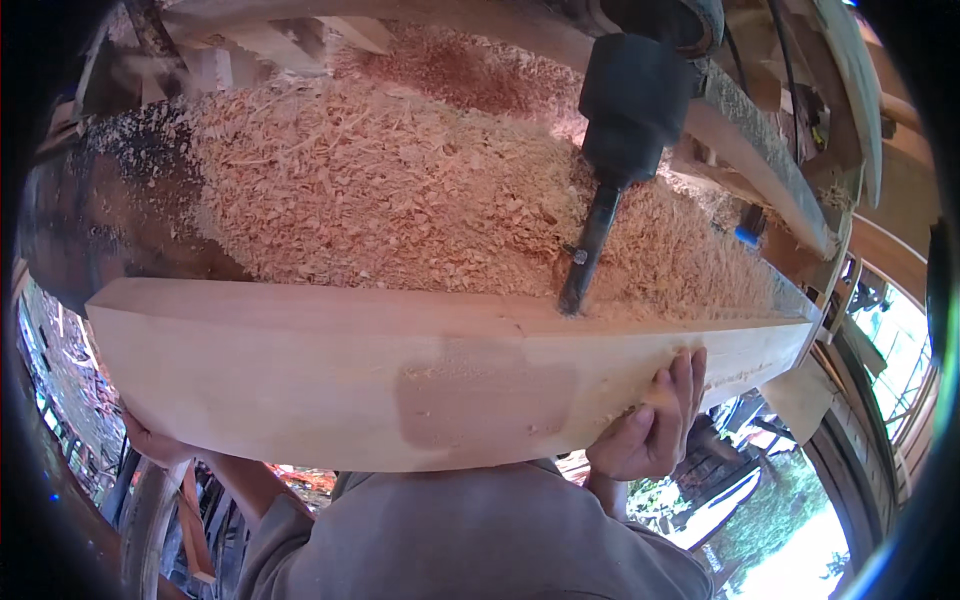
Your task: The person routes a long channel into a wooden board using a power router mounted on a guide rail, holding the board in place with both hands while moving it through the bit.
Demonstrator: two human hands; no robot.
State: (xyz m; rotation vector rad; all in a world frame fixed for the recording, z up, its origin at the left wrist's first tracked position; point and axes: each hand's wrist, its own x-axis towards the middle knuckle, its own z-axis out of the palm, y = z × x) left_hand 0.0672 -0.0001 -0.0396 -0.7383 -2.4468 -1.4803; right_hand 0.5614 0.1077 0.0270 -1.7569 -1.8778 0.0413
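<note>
Many chips [360, 190] behind wood brd [280, 370], nr bit [597, 240]

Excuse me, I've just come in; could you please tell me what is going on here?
A person is at a machine with a large, pale wooden piece in front of them. The right hand rests against its near face, while the left hand is at its lower left edge, partly hidden, so its grip is unclear. A dark chuck holds a metal bit whose tip is at the wood's upper edge. Wood chips lie heaped behind.
</note>
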